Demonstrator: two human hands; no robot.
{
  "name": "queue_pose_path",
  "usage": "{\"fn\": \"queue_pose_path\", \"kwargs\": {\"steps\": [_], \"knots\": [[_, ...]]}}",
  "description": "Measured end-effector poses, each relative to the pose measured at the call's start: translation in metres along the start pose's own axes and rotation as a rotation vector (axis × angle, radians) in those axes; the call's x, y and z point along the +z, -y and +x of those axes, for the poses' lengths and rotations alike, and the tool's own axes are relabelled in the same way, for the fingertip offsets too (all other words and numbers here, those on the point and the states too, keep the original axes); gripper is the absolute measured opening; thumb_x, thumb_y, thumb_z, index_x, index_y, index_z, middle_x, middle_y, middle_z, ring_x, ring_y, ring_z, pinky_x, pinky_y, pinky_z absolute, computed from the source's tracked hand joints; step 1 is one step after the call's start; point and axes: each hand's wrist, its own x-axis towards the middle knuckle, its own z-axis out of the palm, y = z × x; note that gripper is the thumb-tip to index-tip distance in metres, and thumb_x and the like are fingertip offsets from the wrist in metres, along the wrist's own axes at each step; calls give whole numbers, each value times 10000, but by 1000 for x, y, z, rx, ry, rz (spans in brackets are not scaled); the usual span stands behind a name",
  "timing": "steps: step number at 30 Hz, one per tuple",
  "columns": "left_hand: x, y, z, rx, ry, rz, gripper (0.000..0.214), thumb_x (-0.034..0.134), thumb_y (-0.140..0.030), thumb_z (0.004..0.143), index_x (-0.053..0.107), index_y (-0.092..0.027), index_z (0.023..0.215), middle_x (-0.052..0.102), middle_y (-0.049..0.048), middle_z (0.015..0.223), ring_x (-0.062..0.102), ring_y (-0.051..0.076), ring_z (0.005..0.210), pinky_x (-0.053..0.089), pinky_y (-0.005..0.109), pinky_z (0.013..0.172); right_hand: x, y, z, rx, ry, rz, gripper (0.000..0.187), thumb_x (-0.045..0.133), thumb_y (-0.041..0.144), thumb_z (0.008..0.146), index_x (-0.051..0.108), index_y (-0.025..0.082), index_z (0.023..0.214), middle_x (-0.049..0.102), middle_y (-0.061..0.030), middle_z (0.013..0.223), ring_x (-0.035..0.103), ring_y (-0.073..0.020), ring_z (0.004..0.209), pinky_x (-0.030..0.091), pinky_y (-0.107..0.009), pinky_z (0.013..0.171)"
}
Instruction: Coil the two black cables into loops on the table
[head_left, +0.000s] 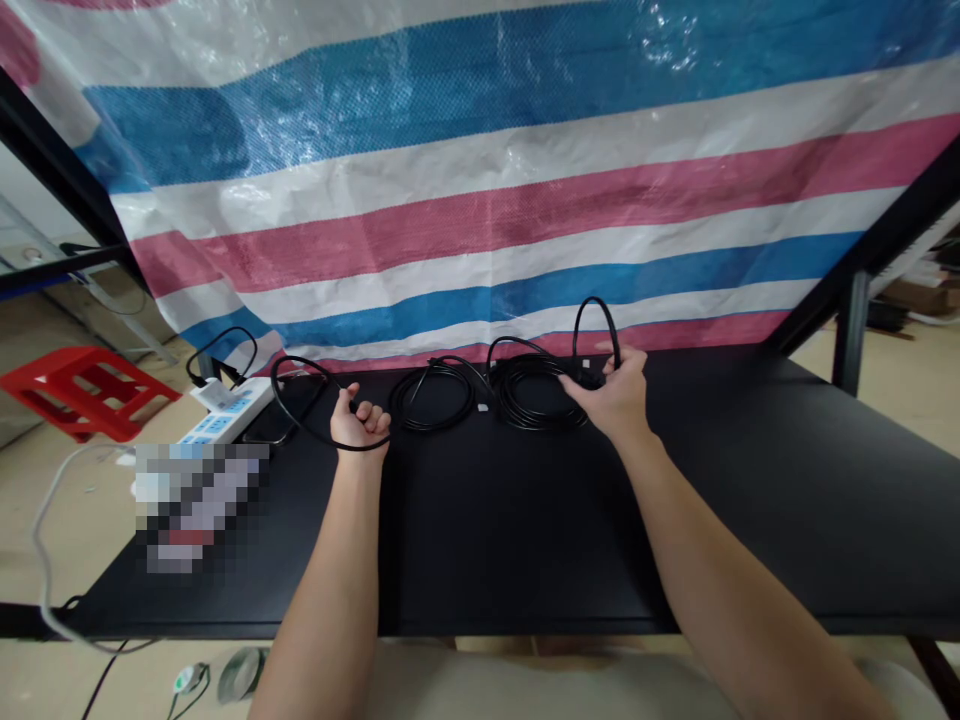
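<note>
My left hand (361, 424) is curled closed, palm up, with a black cable (300, 425) in it. From that hand a loose loop of the cable bends out to the left and passes back across the wrist. My right hand (616, 392) has thumb and fingers around the right edge of a round black cable coil (504, 405) on the tabletop. An upright arch of cable stands above the right fingers. Between my hands, left of that coil, lies a second black coil (397, 405), with a small white tag (482, 407) between the two.
On the left of the black table (510, 540) are a white power strip (232, 412) with a plugged-in white adapter (216, 394) and a dark phone (268, 428). A striped plastic sheet (495, 220) hangs behind. A red stool (86, 390) stands on the floor to the left.
</note>
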Motion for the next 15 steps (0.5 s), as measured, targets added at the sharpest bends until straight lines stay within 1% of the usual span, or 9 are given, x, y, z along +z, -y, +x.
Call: {"fn": "queue_pose_path", "kwargs": {"steps": [2, 4, 6, 8, 10, 12, 14, 15], "knots": [[0, 0, -1, -13, 3, -9, 292, 371, -305, 916, 465, -203, 659, 225, -91, 381, 206, 54, 274, 126, 157, 328, 2, 4, 0, 85, -55, 160, 467, 752, 488, 562, 479, 220, 830, 555, 21, 704, 559, -152, 626, 483, -313, 596], [2, 2, -3, -21, 9, -8, 307, 361, -300, 920, 465, -199, 649, 238, -88, 376, 215, 55, 273, 137, 157, 327, 2, 9, 1, 175, -76, 371, 441, 730, 514, 582, 456, 228, 774, 530, 59, 588, 525, -120, 519, 434, -252, 481], [6, 6, -8, -18, 17, 10, 324, 342, -292, 928, 470, -196, 646, 251, -86, 370, 213, 54, 271, 136, 159, 325, 3, 15, 2, 255, -29, 559, 466, 732, 547, 560, 472, 225, 775, 527, 68, 533, 487, -104, 445, 346, -209, 385], [11, 12, -13, -20, 29, 55, 346, 326, -281, 937, 469, -189, 637, 264, -85, 361, 201, 50, 268, 126, 159, 324, 4, 20, 2, 304, 50, 686, 482, 733, 575, 547, 502, 221, 779, 522, 68, 505, 445, -94, 390, 275, -196, 337], [16, 17, -17, -36, 54, 121, 351, 334, -266, 938, 469, -180, 625, 279, -84, 354, 199, 46, 267, 123, 160, 324, 6, 25, 0, 324, 90, 754, 473, 719, 603, 561, 501, 220, 733, 501, 67, 486, 409, -86, 355, 247, -202, 319], [19, 21, -21, -60, 87, 184, 342, 348, -250, 932, 471, -176, 622, 292, -83, 352, 206, 46, 266, 133, 161, 327, 10, 28, -4, 329, 88, 770, 470, 653, 651, 623, 453, 228, 662, 463, 69, 470, 371, -77, 334, 230, -211, 313], [20, 24, -22, -84, 122, 227, 326, 362, -237, 923, 469, -175, 622, 303, -82, 357, 217, 48, 268, 145, 164, 331, 14, 30, -8, 299, 87, 729, 484, 601, 671, 663, 391, 236, 625, 423, 76, 469, 352, -71, 343, 240, -216, 327], [20, 25, -23, -94, 135, 241, 316, 370, -229, 917, 464, -176, 620, 305, -82, 360, 222, 48, 269, 152, 165, 332, 15, 30, -10, 265, 93, 676, 485, 625, 657, 646, 379, 239, 630, 413, 81, 479, 355, -70, 360, 264, -217, 345]]}}
